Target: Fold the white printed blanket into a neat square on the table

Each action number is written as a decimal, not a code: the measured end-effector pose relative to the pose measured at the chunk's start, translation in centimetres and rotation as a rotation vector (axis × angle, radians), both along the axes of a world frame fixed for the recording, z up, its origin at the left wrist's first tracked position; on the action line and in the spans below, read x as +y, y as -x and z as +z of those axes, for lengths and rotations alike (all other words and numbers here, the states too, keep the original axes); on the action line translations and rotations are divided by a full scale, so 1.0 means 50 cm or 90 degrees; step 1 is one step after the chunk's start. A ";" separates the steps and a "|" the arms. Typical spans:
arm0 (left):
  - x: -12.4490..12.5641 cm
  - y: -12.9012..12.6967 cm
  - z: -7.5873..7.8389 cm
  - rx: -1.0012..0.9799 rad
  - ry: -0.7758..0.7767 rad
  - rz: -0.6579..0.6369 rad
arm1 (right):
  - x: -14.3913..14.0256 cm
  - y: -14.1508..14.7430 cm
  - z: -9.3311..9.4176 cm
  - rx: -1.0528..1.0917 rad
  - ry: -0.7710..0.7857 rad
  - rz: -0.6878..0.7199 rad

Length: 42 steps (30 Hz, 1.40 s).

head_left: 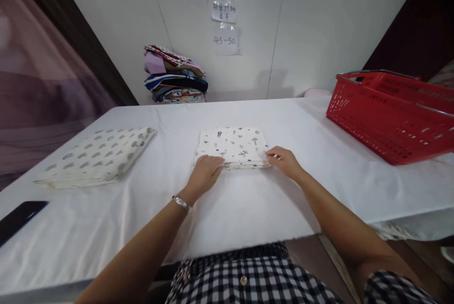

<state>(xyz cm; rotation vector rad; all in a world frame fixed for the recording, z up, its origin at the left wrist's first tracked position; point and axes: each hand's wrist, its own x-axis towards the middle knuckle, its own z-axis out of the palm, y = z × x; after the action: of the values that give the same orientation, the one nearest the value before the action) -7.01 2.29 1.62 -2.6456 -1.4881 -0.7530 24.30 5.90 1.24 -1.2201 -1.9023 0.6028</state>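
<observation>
White cloth covers the surface [248, 200] in front of you, and a small folded cloth [234, 145] with little dark pictures on it lies flat in the middle. Your left hand [205, 174] rests on its near left corner, palm down, with the fingers curled softly over the edge; its grip is loose and not closed around anything. Your right hand [285, 162] touches the near right corner, and its fingertips [271, 155] pinch the edge of the folded cloth lightly. You wear a silver bracelet [181, 204] on your left wrist. Off to your left lies another folded cloth [97, 155] with grey spots, well apart from the first one. A black phone [19, 219] sits at the left edge of the surface, near you. A red basket [390, 115] stands on the right side, tilted a little. At the back, against the wall, is a pile of folded cloths [174, 77] in many colours. Two paper notes [225, 25] are stuck on the wall above.
</observation>
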 end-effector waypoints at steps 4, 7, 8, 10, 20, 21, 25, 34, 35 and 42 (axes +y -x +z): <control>0.023 -0.046 -0.009 -0.038 0.008 -0.002 | -0.002 0.028 0.000 -0.104 0.004 0.011; 0.036 -0.055 -0.019 -0.045 0.032 -0.004 | -0.006 0.041 -0.007 -0.182 0.002 0.002; 0.038 -0.056 -0.021 -0.047 0.039 -0.006 | -0.008 0.043 -0.010 -0.202 -0.005 0.002; 0.039 -0.057 -0.025 -0.054 0.051 -0.006 | -0.011 0.043 -0.016 -0.230 -0.029 0.008; 0.037 -0.069 -0.023 -0.113 0.098 0.022 | -0.015 0.050 -0.030 -0.306 -0.098 -0.008; 0.037 -0.070 -0.024 -0.117 0.097 0.022 | -0.016 0.052 -0.029 -0.314 -0.104 -0.017; 0.034 -0.070 -0.024 -0.139 0.085 0.018 | -0.025 0.053 -0.026 -0.288 -0.156 -0.031; 0.026 -0.065 -0.025 -0.114 0.060 -0.004 | -0.041 0.048 -0.027 -0.275 -0.150 0.010; 0.026 -0.066 -0.026 -0.109 0.060 -0.003 | -0.040 0.047 -0.028 -0.270 -0.145 0.016; 0.027 -0.071 -0.027 -0.109 0.061 0.016 | -0.033 0.040 -0.035 -0.262 -0.126 0.034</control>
<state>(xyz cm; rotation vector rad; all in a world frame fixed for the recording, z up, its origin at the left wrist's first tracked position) -3.45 3.63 0.27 -2.6843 -1.6336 -0.9518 22.32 4.25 -0.53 -1.2350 -2.2790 0.1894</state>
